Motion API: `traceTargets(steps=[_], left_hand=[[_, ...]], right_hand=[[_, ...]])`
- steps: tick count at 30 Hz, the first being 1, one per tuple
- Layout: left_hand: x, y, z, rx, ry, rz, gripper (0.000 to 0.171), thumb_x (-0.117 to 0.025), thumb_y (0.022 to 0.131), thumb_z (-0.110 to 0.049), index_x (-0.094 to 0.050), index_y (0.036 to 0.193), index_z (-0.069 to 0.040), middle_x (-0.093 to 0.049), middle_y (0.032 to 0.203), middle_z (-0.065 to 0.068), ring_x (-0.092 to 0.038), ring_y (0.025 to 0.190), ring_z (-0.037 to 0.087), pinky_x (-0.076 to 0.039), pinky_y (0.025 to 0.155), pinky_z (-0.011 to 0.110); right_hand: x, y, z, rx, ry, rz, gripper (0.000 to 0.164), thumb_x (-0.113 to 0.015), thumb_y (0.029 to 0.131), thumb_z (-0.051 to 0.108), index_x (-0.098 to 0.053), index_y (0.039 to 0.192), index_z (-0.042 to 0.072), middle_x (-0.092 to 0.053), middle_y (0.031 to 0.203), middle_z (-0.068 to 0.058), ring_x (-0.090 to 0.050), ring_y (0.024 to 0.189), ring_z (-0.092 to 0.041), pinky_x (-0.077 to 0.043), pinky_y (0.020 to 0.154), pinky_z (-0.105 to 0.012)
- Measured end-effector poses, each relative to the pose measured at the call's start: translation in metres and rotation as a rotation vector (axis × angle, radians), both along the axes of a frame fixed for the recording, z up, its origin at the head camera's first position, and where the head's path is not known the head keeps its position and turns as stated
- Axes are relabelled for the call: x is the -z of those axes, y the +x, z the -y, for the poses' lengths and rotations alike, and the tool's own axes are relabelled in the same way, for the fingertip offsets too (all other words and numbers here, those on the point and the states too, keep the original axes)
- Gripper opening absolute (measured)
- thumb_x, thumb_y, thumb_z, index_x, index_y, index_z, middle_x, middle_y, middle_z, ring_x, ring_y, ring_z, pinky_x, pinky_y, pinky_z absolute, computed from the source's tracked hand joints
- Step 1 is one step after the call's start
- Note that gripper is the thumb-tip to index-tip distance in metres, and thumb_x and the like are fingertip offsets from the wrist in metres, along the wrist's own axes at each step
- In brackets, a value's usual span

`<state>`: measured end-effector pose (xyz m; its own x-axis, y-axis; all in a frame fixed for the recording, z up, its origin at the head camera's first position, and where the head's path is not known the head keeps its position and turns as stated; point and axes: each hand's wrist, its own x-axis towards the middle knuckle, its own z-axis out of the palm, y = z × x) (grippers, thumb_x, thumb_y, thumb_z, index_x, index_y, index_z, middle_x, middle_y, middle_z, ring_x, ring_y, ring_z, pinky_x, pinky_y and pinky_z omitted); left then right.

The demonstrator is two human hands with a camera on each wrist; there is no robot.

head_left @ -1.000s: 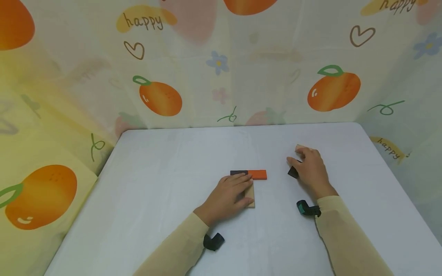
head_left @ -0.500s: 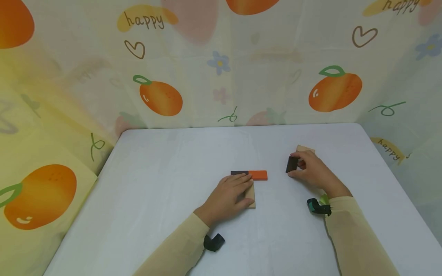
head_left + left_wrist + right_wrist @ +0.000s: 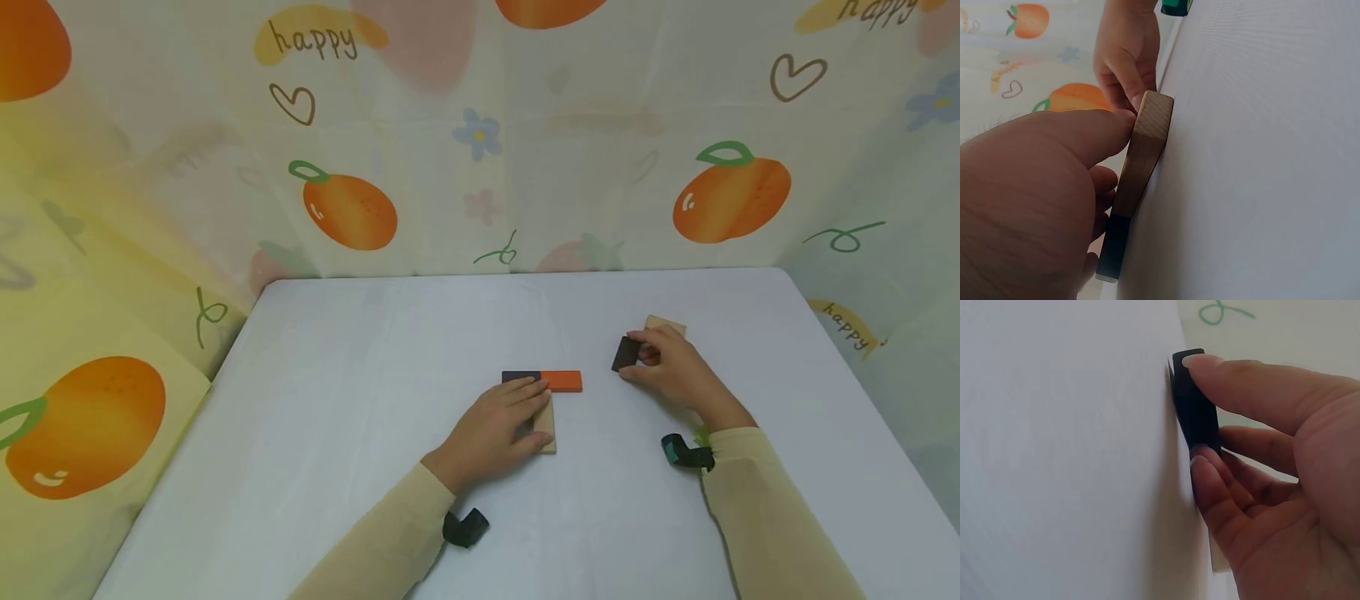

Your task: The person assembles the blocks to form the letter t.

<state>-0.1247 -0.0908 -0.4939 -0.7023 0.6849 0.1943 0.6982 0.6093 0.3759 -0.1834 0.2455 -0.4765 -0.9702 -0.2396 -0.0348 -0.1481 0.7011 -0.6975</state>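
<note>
In the head view my left hand [image 3: 491, 429] rests over a light wooden block [image 3: 546, 425], thumb at its near end and fingertips near the far end. Across that far end lie a dark block [image 3: 517, 376], partly covered by the fingers, and an orange block [image 3: 561, 381], end to end. The left wrist view has the thumb touching the wooden block [image 3: 1147, 144], with a dark block [image 3: 1113, 250] beyond. My right hand [image 3: 678, 371] pinches a black block [image 3: 627, 354] between thumb and fingertips, close to the table; whether it touches is unclear.
Another light wooden block [image 3: 665, 323] lies just behind my right hand, partly hidden by it. The white tabletop [image 3: 337, 375] runs back to a curtain [image 3: 435, 192] printed with oranges. Small black devices [image 3: 465, 527] sit by both wrists.
My right hand has gone from covering the black block to pinching its ends, turning it and bringing it slightly left. The left hand and the blocks under it stay put.
</note>
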Motion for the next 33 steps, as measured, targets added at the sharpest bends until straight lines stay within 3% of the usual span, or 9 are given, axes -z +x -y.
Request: traceTargets(steps=[15,33], left_hand=[[0.003,-0.002,-0.001,-0.019,-0.016,0.012,0.063,-0.071,0.108,-0.043,-0.058,0.158,-0.007,-0.05,0.165,0.005,-0.039,0.156,0.02,-0.026,0.129,0.036],[0.002,-0.002,0.0,-0.018,-0.01,0.007,0.062,-0.071,0.108,-0.043,-0.06,0.157,-0.006,-0.051,0.164,0.005,-0.04,0.156,0.021,-0.026,0.128,0.034]], right_hand=[[0.001,-0.005,0.026,-0.018,-0.047,-0.041,0.062,-0.087,0.096,0.011,-0.059,0.147,-0.012,-0.059,0.128,-0.029,-0.063,0.112,-0.041,-0.055,0.101,-0.056],[0.006,-0.032,0.068,-0.094,-0.104,-0.001,0.061,-0.084,0.098,0.013,-0.059,0.15,-0.008,-0.057,0.14,-0.028,-0.062,0.118,-0.04,-0.052,0.105,-0.057]])
